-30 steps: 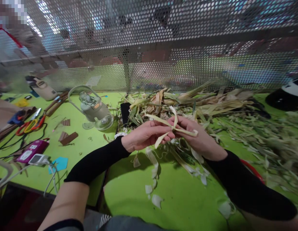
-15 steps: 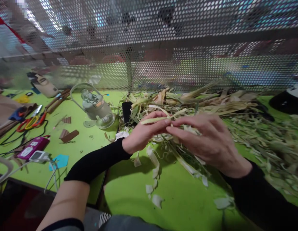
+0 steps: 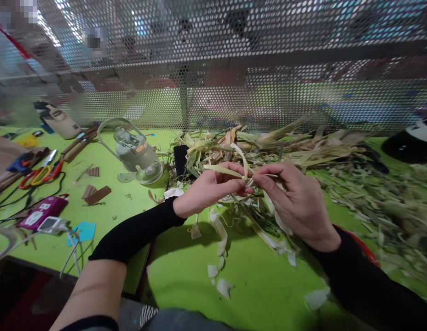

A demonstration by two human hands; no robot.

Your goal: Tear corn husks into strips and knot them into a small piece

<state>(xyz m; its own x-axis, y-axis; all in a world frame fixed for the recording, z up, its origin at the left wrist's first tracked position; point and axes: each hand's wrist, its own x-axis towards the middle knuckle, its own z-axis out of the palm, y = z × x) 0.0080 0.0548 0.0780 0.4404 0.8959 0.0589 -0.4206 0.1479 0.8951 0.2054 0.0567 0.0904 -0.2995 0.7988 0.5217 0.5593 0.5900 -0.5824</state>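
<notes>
My left hand and my right hand meet above the green table, both pinched on the same pale leaf strip. The strip sticks out to the left from my left fingertips and curls up between the two hands. Both forearms wear black sleeves. Right behind the hands lies a big heap of dry leaves and stalks. Cut pale scraps lie on the table below my hands.
A small desk fan lies to the left of the heap. Red-handled scissors, a purple device, cables and brown card pieces cover the left side. A perforated metal screen closes the back. A black-and-white object sits far right.
My right hand turned and slid along the strip, then drew back to a fingertip pinch. The strip's ends moved from crossing downward to pointing left and up. My left hand barely moved.
</notes>
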